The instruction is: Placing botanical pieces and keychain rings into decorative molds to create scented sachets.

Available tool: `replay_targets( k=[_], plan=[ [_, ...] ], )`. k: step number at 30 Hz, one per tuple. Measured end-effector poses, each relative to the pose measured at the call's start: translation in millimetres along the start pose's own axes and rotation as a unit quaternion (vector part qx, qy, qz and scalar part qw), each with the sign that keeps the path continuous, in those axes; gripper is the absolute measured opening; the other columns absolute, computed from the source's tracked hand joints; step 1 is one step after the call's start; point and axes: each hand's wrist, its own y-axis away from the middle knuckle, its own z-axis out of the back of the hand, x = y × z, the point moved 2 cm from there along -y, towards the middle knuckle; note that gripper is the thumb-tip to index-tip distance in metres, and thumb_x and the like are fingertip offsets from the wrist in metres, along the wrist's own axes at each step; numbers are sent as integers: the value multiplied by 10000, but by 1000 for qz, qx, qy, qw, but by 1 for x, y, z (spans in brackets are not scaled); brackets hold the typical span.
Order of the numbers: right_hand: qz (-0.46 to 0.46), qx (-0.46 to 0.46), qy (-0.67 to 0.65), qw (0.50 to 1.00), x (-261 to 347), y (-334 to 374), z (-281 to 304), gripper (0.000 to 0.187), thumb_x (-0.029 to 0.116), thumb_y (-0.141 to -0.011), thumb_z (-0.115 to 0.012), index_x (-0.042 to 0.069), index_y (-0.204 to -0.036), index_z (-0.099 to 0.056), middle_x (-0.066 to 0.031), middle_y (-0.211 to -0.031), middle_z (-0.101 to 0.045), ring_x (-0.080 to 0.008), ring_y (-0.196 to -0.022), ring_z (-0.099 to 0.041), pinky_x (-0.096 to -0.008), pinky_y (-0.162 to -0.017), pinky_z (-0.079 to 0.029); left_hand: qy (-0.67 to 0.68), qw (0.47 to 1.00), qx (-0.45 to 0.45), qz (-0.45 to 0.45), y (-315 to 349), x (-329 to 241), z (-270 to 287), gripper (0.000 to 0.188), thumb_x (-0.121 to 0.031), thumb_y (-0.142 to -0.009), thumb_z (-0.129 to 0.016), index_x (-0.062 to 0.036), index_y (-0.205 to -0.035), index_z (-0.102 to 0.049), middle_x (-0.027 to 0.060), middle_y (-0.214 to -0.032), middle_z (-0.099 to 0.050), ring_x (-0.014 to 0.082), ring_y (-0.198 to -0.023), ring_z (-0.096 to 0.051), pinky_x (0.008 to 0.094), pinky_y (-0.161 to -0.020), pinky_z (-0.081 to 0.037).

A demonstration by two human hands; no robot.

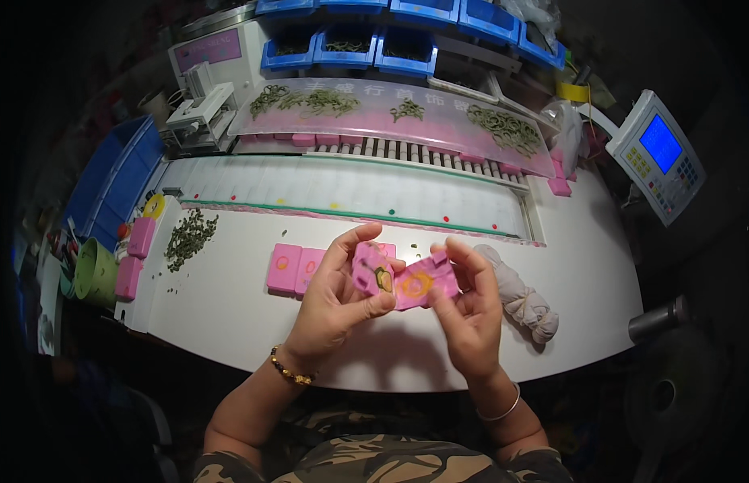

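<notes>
A pink rubber mold is spread apart between my hands above the white table. My left hand (326,310) grips its left half (366,264), fingers behind and thumb at the lower edge. A small dark green ring-like piece (383,280) shows on that half, by my left thumb. My right hand (473,326) pinches the right half (435,278), which bears an orange round mark. The halves meet near the middle; whether they are joined there I cannot tell. Behind my left hand, several closed pink molds (284,267) lie in a row, partly hidden.
A twisted pale cloth (521,294) lies right of my right hand. Small dark green pieces (191,240) are heaped at left. Beyond stand a roller conveyor (406,150), a clear tray (439,121) of green pieces, blue bins (346,47) and a keypad screen (660,153).
</notes>
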Motion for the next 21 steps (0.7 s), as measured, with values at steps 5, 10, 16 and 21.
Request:
replay_targets(
  k=[5, 10, 16, 21],
  plan=[
    [159, 133, 207, 956, 17, 10, -18, 282, 30, -734, -803, 11, -968, -647, -131, -1046, -521, -209, -881, -578, -277, -756, -509, 214, 975, -52, -5, -7, 13, -2, 418, -231, -943, -661, -62, -1230, -409, 121, -1012, -595, 160, -914, -579, 284, -819, -492],
    [118, 243, 179, 946, 14, 16, -22, 233, 44, -793, -767, 9, -1008, -683, -113, -991, -564, -213, -831, -621, -302, -695, -522, 211, 973, -87, 48, -11, 20, 7, 193, -218, -934, -566, -89, -848, -451, 79, -757, -559, 150, -615, -527, 267, -592, -467],
    [144, 100, 224, 959, 19, 8, -25, 313, -38, -820, -709, 17, -1125, -668, -106, -989, -540, -172, -786, -611, -264, -614, -508, 155, 980, -117, 37, -9, 20, 2, 149, -168, -892, -484, -35, -826, -499, 81, -725, -540, 175, -631, -550, 281, -590, -468],
    [121, 68, 262, 955, 18, 7, -29, 261, -42, -797, -720, 6, -1040, -638, -107, -978, -540, -183, -781, -598, -284, -606, -493, 14, 995, -93, -29, -10, 23, 2, 181, -109, -917, -476, -20, -764, -518, 24, -749, -515, 109, -655, -492, 252, -634, -423]
  ],
)
